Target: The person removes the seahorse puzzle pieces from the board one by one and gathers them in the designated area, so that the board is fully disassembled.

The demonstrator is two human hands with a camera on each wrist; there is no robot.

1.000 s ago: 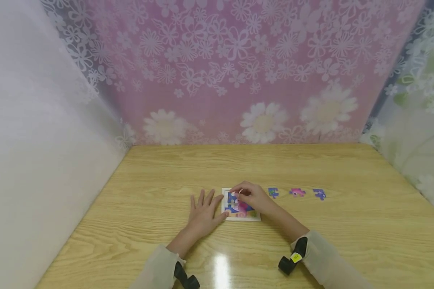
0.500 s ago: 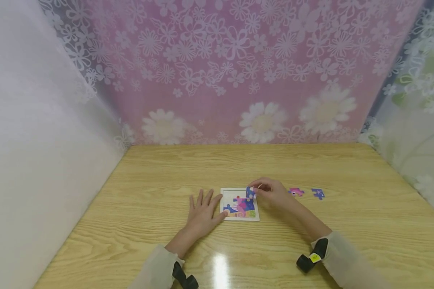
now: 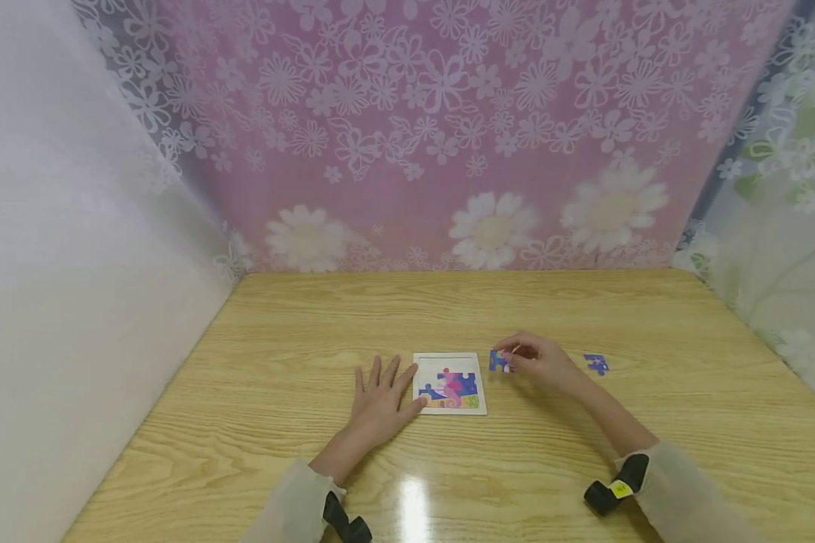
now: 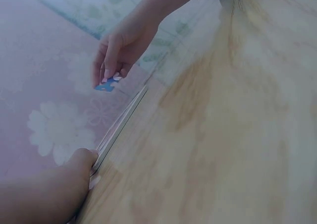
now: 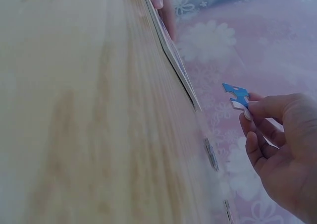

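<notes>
In the head view a white-framed jigsaw puzzle (image 3: 463, 385) lies on the table, its lower part filled with a pink seahorse picture on blue and its upper part bare white. My left hand (image 3: 380, 413) rests flat at its left side, fingers spread, thumb on the frame's lower left edge. To the right of the frame, my right hand (image 3: 545, 366) pinches a blue puzzle piece (image 3: 499, 360) between thumb and fingers. The right wrist view shows this held piece (image 5: 238, 96) raised above the tabletop. A starfish puzzle piece (image 3: 596, 364) lies farther right.
The wooden table (image 3: 299, 324) meets a pink floral backdrop (image 3: 394, 166) at the back. A pale wall (image 3: 95, 302) stands on the left, a floral one on the right. Low on the table in the right wrist view lies a loose piece (image 5: 211, 154), seen edge-on.
My right hand has carried the blue puzzle piece from over the frame's upper left out past its right side. It now covers the fish piece's spot. The left hand has stayed in place.
</notes>
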